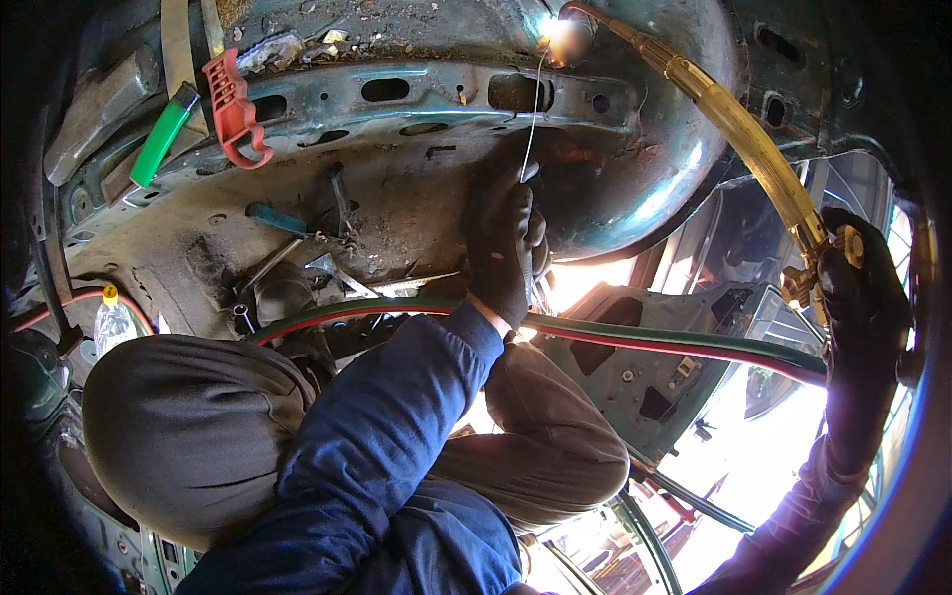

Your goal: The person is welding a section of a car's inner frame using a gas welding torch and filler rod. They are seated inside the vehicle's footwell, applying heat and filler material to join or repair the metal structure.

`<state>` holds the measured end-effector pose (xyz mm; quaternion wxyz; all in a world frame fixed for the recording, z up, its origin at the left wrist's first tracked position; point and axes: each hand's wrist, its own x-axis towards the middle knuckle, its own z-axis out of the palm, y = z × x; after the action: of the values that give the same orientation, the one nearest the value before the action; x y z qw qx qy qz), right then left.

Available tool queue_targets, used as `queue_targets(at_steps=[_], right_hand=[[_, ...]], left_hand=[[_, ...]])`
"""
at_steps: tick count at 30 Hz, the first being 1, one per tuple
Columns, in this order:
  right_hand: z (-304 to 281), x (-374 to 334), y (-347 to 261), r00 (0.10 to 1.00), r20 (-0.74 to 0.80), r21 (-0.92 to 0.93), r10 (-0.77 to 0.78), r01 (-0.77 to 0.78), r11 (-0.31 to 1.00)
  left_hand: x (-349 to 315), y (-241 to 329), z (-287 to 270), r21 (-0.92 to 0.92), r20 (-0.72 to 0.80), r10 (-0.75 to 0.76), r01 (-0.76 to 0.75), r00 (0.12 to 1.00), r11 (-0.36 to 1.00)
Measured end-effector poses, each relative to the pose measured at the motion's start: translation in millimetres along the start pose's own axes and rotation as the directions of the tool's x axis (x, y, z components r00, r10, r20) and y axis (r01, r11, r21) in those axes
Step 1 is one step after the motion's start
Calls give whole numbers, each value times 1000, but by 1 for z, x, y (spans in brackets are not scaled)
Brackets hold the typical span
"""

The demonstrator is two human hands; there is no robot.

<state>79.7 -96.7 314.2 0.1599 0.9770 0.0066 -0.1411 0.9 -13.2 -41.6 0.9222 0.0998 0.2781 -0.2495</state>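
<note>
My left hand (504,253), in a black glove, is closed around a thin metal filler rod (536,109). The rod points up, and its tip meets a bright glow (563,42) on the metal. Off to the right, my gloved right hand (865,288) grips a brass welding torch (746,139) by its valve end. From there the torch slants up and left, its curved copper tip ending beside the same glow. The glow lies on the upper part of a dark, rounded car body panel (645,188). Glare hides the exact spot where rod and metal touch.
Green and red hoses (654,340) run across above my knees. A green lighter (164,135), a red plastic handle (234,111) and a hammer-like metal block (104,114) lie at upper left. Loose tools (268,266) rest on the panel floor, with a clear bottle (113,322) at far left.
</note>
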Motion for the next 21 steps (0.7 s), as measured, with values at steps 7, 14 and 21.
queue_targets(at_steps=[7,14,21], right_hand=[[1,0,0,999,6,-18,32,-32,999],[3,1,-6,998,2,72,56,-56,996],[1,1,-1,1000,-4,-39,-23,23,999]], left_hand=[[-2,2,3,-6,-26,-29,29,999,1000],[0,0,-2,-20,-7,-13,13,1000,1000],[-1,-2,-2,-4,7,15,-14,1000,1000]])
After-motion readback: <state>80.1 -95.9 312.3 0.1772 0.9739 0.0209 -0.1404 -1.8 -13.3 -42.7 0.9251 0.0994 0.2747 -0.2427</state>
